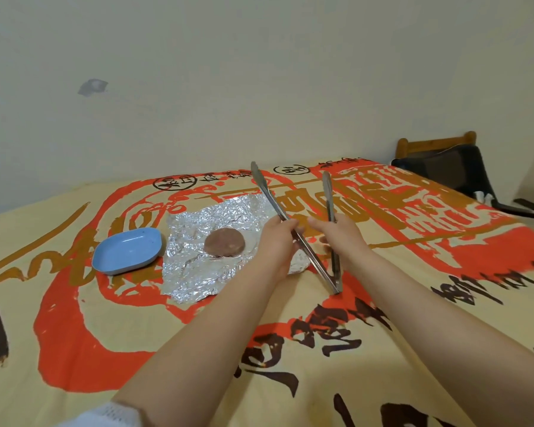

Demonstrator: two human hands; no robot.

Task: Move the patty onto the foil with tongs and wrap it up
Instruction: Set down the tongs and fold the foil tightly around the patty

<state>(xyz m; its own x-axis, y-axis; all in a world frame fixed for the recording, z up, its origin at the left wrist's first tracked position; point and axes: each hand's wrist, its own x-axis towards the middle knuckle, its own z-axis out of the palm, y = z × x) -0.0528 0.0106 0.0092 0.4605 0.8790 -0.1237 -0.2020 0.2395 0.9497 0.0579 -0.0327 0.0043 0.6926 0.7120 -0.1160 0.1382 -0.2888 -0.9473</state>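
Single head-worn wide-angle view, looking forward and down, close over table [74, 303], wall behind

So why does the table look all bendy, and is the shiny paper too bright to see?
In the head view the wide lens curves the tablecloth edges; the foil sparkles but its crinkles stay visible; the patty is fairly sharp; both hands, left hand and right hand, look slightly soft on the tongs.
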